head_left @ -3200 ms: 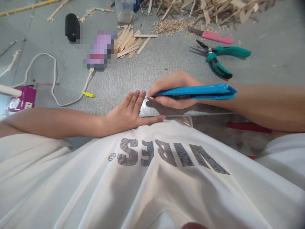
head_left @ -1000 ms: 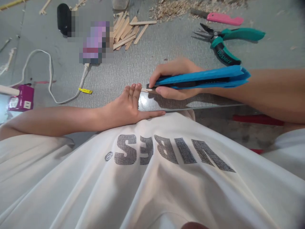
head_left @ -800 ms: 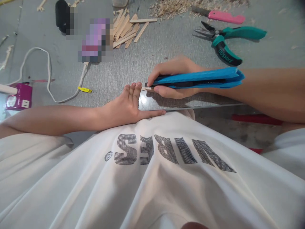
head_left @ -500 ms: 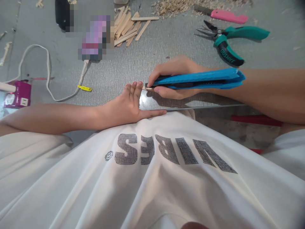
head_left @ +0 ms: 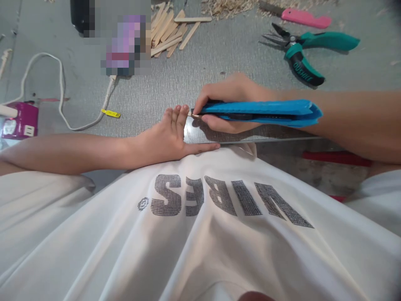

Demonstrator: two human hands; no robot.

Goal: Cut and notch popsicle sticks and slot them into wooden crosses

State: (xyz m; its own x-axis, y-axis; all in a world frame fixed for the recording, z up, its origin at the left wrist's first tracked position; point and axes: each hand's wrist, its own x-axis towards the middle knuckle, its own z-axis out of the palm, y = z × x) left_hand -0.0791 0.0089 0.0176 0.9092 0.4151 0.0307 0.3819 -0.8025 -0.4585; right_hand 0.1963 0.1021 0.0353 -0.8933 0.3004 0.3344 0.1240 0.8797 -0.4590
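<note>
Your left grip [head_left: 166, 136] rests on the counter [head_left: 150, 96], thumb spread wide, fingertips at a wooden stick [head_left: 189, 113] between both grips. Your right grip [head_left: 232, 88] clasps a blue utility knife [head_left: 266, 108], front end at the stick; blade contact unconfirmed. Green-handled pliers [head_left: 293, 39] lie farther right.

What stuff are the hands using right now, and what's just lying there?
In use:
- blue cutter, held in the right hand
- pale wooden piece, at the left hand's fingertips

Lying about:
- green-handled pliers
- pink-handled knife
- white cable
- loose wooden sticks, maybe spares
</note>
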